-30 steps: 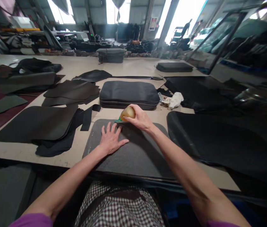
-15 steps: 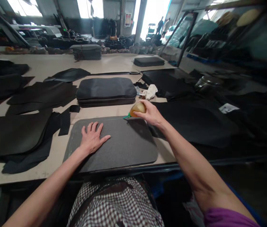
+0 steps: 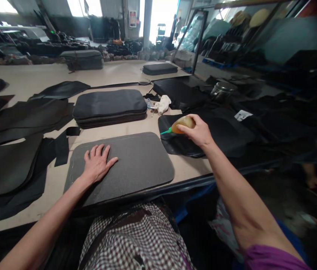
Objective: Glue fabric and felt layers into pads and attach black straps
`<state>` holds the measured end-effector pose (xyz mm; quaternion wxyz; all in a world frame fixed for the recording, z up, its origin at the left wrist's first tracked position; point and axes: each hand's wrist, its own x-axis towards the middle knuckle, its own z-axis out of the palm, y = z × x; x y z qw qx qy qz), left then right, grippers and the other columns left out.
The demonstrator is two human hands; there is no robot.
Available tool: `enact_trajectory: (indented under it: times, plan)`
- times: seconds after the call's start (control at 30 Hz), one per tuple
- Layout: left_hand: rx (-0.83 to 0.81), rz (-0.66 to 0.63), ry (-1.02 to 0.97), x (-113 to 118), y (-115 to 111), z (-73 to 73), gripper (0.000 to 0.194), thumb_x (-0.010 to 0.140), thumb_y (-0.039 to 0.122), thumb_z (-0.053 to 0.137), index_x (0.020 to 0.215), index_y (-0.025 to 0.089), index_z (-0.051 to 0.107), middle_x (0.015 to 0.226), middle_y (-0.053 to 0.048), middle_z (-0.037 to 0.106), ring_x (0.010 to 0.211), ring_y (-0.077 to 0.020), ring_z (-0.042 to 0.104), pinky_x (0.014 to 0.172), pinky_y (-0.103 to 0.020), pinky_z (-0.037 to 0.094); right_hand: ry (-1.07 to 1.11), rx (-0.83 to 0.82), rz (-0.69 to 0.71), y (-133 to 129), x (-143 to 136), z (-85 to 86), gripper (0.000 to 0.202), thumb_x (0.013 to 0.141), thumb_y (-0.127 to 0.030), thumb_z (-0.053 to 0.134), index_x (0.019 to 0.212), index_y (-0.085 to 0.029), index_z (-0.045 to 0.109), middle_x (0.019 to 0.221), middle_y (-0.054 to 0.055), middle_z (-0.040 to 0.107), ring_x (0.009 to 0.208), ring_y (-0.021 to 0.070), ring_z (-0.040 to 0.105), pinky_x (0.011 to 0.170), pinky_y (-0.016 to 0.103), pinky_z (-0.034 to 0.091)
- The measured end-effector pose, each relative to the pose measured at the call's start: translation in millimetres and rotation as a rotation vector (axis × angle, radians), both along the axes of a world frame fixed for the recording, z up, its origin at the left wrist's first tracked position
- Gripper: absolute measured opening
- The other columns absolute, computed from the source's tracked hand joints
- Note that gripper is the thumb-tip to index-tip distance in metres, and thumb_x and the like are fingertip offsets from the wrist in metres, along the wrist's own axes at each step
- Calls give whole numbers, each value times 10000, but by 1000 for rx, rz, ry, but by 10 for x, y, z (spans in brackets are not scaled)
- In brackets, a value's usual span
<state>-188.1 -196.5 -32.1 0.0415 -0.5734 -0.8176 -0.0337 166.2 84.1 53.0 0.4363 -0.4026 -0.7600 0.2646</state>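
Note:
A dark grey panel with rounded corners [image 3: 136,165] lies flat at the table's front edge, a thin pale line running near its left and far edges. My left hand [image 3: 96,165] rests on its left part, fingers spread. In my right hand [image 3: 199,131] is a squeeze bottle of amber liquid [image 3: 179,124], gripped round its body. The bottle is tilted, its green nozzle [image 3: 166,131] pointing left, just past the panel's far right corner and over black sheet material [image 3: 214,137].
Behind the panel stands a stack of black rounded panels [image 3: 110,105], with a crumpled white cloth [image 3: 162,105] beside it. Black cut sheets [image 3: 9,161] cover the left side. A metal container [image 3: 223,90] sits at right. At far right, another person's hand [image 3: 316,183] shows dimly.
My right hand has carried the bottle rightward, off the panel's far edge. The view has turned right, so the table appears shifted left. My left hand still lies on the panel.

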Motion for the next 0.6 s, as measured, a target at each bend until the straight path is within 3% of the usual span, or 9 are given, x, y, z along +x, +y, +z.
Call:
enact_trajectory:
  times: [0.07,0.17,0.3,0.4,0.47,0.6]
  plan:
    - [3,-41,-128,-122,-50,102,632,1061,574,289,1530,212,510,1623,-146,444,1529,-360,317,1228,-605,280,135,-122,28,-239,-76,-2,500,704,-457,882,1103,-220,696,860,26,689,604,164,568,496,290,463]
    - [69,-113,-399,-373,-245,350,559,1061,508,324,1475,206,548,1536,-98,559,1458,-272,451,1224,-481,358,237,-336,202,-756,-322,-27,483,752,-480,852,1132,-226,695,850,27,695,502,126,528,402,256,411]
    - [133,-102,-560,-615,-670,629,496,951,507,565,1313,178,641,1289,-96,689,1160,-239,648,1052,-399,513,156,-489,483,-1564,-785,-59,534,722,-468,880,1175,-252,695,959,55,707,622,185,615,469,316,517]
    - [55,-150,-589,-633,-971,683,438,918,458,634,1261,186,657,1106,-63,701,985,-210,665,928,-363,543,107,-412,655,-2083,-1168,-83,510,736,-453,879,1169,-269,679,1067,67,701,872,269,669,711,422,603]
    - [-4,-193,-565,-605,-1108,658,420,923,414,654,1277,189,648,1076,-61,685,974,-209,652,905,-353,533,61,-293,737,-2331,-1407,-107,477,771,-449,857,1163,-272,652,1106,70,689,981,294,660,875,480,584]
    - [-82,-234,-489,-559,-1226,554,414,925,306,678,1310,161,631,1106,-97,641,1013,-228,626,900,-350,517,-28,-115,855,-2600,-1744,-162,460,820,-439,821,1179,-260,596,1109,81,656,1002,288,651,909,463,564]
